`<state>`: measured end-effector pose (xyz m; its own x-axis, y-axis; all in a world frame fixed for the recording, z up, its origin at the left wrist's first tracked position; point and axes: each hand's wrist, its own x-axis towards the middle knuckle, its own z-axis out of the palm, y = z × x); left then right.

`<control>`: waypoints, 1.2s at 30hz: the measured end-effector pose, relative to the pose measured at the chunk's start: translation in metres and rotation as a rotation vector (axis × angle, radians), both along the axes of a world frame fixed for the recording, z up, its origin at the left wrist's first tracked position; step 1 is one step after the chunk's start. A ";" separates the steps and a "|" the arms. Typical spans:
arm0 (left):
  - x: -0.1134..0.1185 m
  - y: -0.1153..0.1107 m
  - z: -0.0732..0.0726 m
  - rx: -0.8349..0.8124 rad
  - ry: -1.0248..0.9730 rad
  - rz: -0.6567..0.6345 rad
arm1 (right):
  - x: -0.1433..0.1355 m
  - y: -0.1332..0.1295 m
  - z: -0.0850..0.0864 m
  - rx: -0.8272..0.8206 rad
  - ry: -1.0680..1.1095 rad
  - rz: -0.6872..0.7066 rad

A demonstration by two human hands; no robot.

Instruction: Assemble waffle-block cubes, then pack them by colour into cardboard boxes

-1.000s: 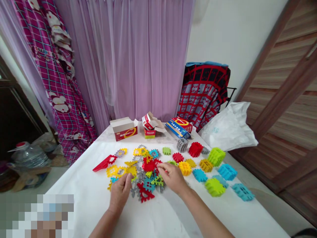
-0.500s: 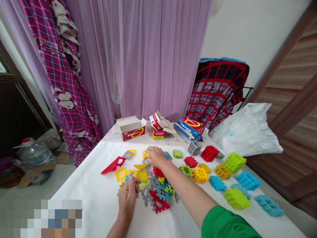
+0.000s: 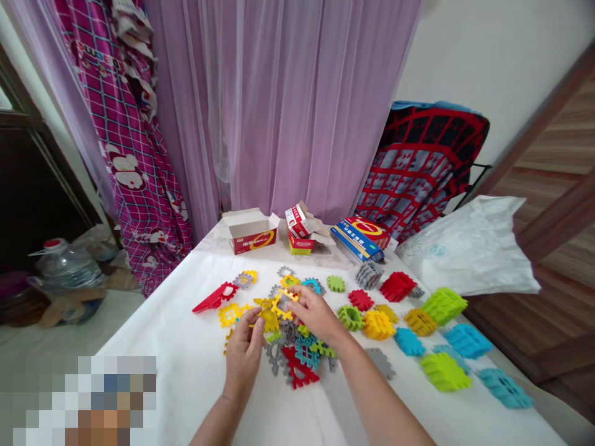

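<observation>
Between thumb and fingers of my right hand (image 3: pixel 316 314) is a yellow frame piece (image 3: pixel 282 305), raised over the mixed pile. My left hand (image 3: pixel 245 341) is beside the pile's left part, thumb and fingers apart, with nothing visible in it. Near its fingertips lies a solid yellow piece (image 3: pixel 269 321). The pile also has a red piece (image 3: pixel 300 370), a blue window-like piece (image 3: pixel 307 353) and several grey pieces. Left of the pile lie a yellow square frame (image 3: pixel 229 314) and a long red piece (image 3: pixel 209 301).
Stacks of red (image 3: pixel 398 286), yellow (image 3: pixel 378 325), green (image 3: pixel 445 306) and blue (image 3: pixel 467 341) pieces stand on the right. Along the back are an open red box (image 3: pixel 255 240), a small box (image 3: pixel 300 243), a blue box (image 3: pixel 356 241) and a white bag (image 3: pixel 469 248).
My right hand has drawn back toward me from the far side of the pile with the yellow frame piece. My left hand's fingers have spread. The view has shifted slightly.
</observation>
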<state>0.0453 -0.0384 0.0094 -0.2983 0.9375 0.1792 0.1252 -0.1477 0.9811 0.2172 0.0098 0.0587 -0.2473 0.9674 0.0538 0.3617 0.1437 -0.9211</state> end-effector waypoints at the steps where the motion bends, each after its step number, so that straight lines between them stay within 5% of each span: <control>1: 0.001 -0.001 0.000 -0.001 0.011 -0.035 | 0.002 -0.011 -0.001 0.015 0.017 0.018; 8: 0.014 -0.012 -0.002 -0.161 -0.089 -0.305 | 0.007 -0.048 -0.003 0.213 -0.117 0.040; 17: 0.019 -0.014 -0.003 -0.317 -0.187 -0.186 | 0.024 -0.052 0.010 0.152 -0.119 -0.116; 28: 0.015 -0.025 0.015 -0.303 -0.003 -0.361 | 0.017 -0.050 0.004 0.138 -0.066 -0.088; 36: 0.017 -0.021 0.016 -0.403 -0.022 -0.351 | 0.017 -0.064 0.023 0.291 -0.438 -0.026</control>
